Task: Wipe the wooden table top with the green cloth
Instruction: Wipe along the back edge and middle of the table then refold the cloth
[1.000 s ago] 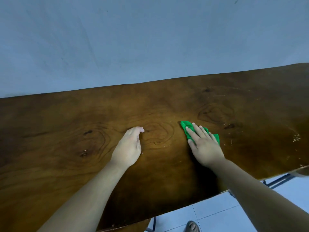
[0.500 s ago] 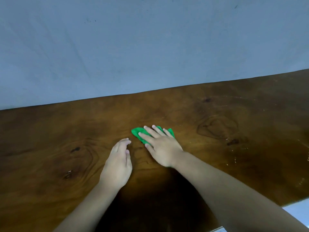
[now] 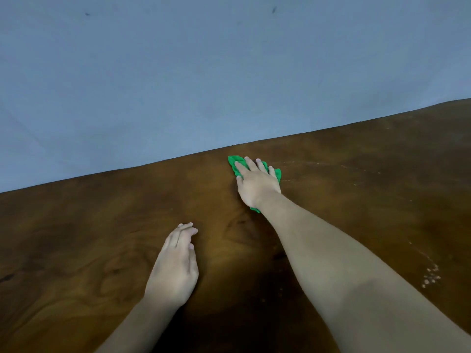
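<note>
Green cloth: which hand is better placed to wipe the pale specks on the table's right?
Probably the right hand: it presses the green cloth flat, nearer the pale specks. The left hand rests bare on the table top.

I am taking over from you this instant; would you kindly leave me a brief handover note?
Right hand presses flat, fingers straight, on the green cloth near the far edge of the wooden table top.
Left hand rests open on the wood, holding nothing.
Done: faint wipe streaks right of the cloth.
Left: whitish specks near the right edge; how much else is wiped is unclear.
</note>
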